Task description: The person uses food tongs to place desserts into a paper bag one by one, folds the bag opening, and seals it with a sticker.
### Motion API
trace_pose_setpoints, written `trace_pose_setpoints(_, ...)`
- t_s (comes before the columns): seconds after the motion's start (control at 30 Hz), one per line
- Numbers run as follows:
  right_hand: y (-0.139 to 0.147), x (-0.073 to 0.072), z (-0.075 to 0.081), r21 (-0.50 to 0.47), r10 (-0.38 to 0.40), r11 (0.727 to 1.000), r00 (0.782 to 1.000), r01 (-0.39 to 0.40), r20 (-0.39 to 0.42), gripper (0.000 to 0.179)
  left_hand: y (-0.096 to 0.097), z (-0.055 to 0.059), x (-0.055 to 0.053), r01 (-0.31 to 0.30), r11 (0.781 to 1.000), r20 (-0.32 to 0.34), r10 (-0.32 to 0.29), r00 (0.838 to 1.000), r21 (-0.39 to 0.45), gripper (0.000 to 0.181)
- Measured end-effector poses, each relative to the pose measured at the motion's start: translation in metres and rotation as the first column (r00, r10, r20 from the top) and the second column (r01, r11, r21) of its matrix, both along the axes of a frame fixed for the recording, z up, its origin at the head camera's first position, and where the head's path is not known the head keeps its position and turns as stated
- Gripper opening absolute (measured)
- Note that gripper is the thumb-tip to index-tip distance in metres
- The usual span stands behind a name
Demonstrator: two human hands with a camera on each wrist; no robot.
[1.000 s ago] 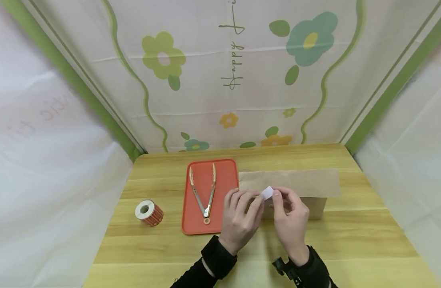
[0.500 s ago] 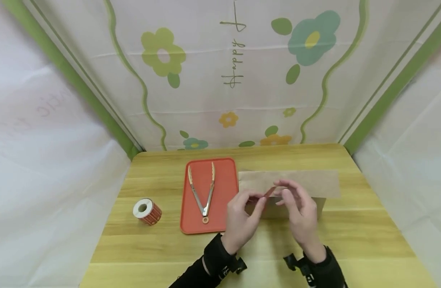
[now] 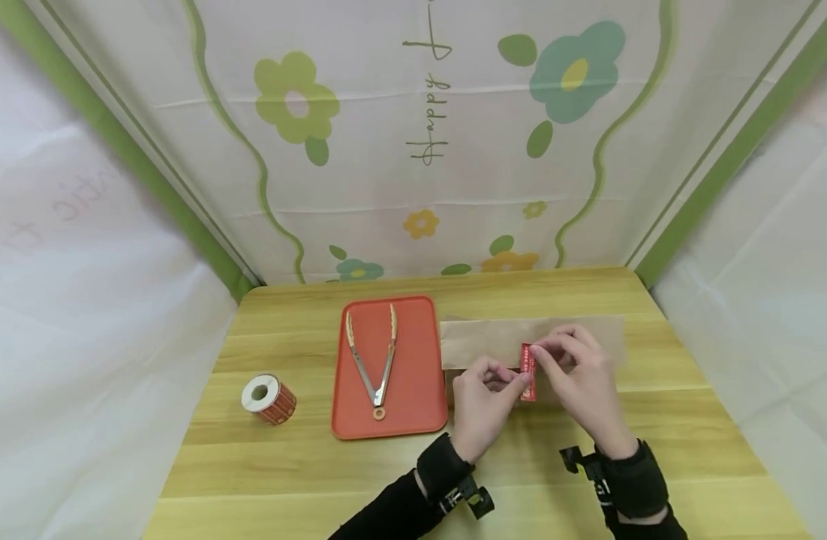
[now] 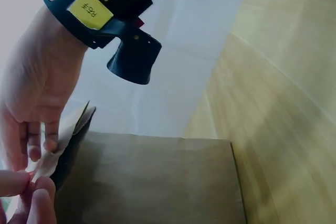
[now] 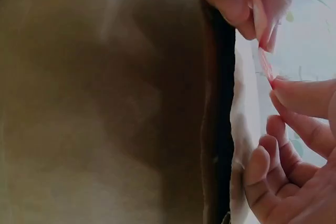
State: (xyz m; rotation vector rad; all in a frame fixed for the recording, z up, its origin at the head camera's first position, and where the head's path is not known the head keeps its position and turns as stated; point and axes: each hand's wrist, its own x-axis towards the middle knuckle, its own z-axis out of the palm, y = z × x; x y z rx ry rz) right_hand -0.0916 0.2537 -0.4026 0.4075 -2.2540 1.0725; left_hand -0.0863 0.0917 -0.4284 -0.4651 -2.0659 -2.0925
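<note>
A small red sticker [image 3: 527, 372] with pale printing is held upright over the brown paper bag [image 3: 479, 343]. My left hand [image 3: 484, 403] pinches its lower end, and the fingertips of my right hand [image 3: 584, 384] pinch the upper end. In the right wrist view the sticker [image 5: 265, 65] stretches edge-on between both hands, beside the bag's open mouth. The bag [image 4: 152, 177] fills the lower part of the left wrist view, where its folded-over top lies close to the fingers. The hands cover part of the bag in the head view.
Left of the bag, a red tray [image 3: 420, 405] bears metal tongs [image 3: 384, 379] with pale tips, spread apart. A roll of red stickers [image 3: 275, 405] stands on the wooden table [image 3: 305, 480] at the left. White fabric walls [image 3: 359, 180] surround the table.
The sticker has turned from its white side to its red printed face and is now upright. Both hands have moved right; the right hand let go of it and pinches it again.
</note>
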Motion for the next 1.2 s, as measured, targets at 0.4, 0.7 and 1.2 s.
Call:
trace_pose_setpoints(0.4, 0.0, -0.018, -0.007, 0.189, -0.049, 0.979, 0.986, 0.08, -0.162, 0.02, 0.014, -0.022, -0.014, -0.058, 0.991, 0.101, 0.046, 0.994, 0.117, 0.036)
trace_pose_setpoints(0.7, 0.001, -0.03, -0.003, 0.326, -0.07, 0.932, 0.961, 0.158, -0.267, 0.046, 0.02, -0.029, -0.02, -0.119, 0.991, 0.061, 0.115, 0.992, 0.058, 0.033)
trace_pose_setpoints(1.2, 0.005, -0.046, 0.004, 0.401, 0.027, 0.915, 0.987, 0.039, -0.158, 0.026, 0.016, -0.038, -0.039, -0.346, 0.89, -0.246, 0.279, 0.928, -0.295, 0.035)
